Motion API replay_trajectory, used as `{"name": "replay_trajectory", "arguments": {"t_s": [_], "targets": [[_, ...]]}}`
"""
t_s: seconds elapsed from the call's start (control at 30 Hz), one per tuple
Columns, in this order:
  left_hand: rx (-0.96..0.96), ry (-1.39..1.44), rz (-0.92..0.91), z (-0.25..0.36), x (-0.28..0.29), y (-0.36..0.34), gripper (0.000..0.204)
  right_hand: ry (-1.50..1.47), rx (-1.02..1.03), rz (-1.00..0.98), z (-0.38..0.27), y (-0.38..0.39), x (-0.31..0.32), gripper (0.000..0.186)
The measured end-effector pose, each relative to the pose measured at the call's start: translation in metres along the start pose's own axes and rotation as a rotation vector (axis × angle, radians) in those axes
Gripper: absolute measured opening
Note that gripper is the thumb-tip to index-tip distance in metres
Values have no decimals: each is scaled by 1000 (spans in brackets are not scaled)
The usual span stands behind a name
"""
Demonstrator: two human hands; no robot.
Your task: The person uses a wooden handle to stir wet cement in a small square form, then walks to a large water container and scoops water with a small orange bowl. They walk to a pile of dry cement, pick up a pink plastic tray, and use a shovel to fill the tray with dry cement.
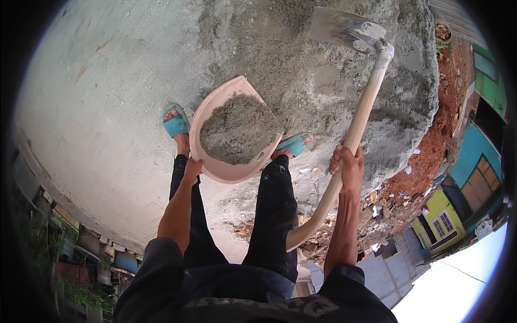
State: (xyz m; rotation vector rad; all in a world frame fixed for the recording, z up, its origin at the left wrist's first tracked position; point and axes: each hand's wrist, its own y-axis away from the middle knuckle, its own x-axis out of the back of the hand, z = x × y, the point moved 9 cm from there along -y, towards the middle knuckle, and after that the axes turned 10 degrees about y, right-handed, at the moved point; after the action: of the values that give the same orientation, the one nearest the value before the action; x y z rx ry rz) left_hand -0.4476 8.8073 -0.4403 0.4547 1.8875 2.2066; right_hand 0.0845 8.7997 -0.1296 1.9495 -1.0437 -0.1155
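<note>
A pale pink plastic scoop (228, 173) with one straight side sits between my feet, tilted toward me. Grey mortar mix (238, 129) fills much of it. My left hand (193, 170) is closed on its near left rim. In my right hand (349, 163) is the wooden handle of a hoe (362, 116), fingers wrapped round the shaft. The handle's curved end rests by my right thigh. The hoe's broad metal blade (340, 26) is at the far right, over the heap of grey mix (406, 97).
My feet, in teal slippers (176, 125), stand on either side of the scoop. Grey concrete ground (107, 102) spreads to the left. Reddish soil (412, 177) with rubble and litter borders the heap on the right. Beyond are a yellow house (439, 223) and a teal one (474, 156).
</note>
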Motion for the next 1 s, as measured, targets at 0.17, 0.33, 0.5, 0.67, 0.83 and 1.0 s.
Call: {"name": "replay_trajectory", "arguments": {"t_s": [0.17, 0.33, 0.5, 0.67, 0.83, 1.0], "targets": [[-3, 29, -73, 11, -3, 17, 47, -43, 274, 295, -84, -181, -29, 13], [-35, -5, -108, 6, -24, -10, 43, -288, 77, -94, -93, -332, -153, 13], [13, 2, -30, 0, -3, 1, 46, -331, -205, -422, 0, -276, -237, 14], [-4, 20, -12, 1, -4, 3, 52, -325, -364, -515, 46, -212, -200, 14], [33, 151, -18, 0, -4, 4, 55, -248, -436, -473, 85, -125, -168, 12], [108, 298, -30, -8, -5, 6, 50, -184, -481, -414, 123, 14, -121, 10]]}}
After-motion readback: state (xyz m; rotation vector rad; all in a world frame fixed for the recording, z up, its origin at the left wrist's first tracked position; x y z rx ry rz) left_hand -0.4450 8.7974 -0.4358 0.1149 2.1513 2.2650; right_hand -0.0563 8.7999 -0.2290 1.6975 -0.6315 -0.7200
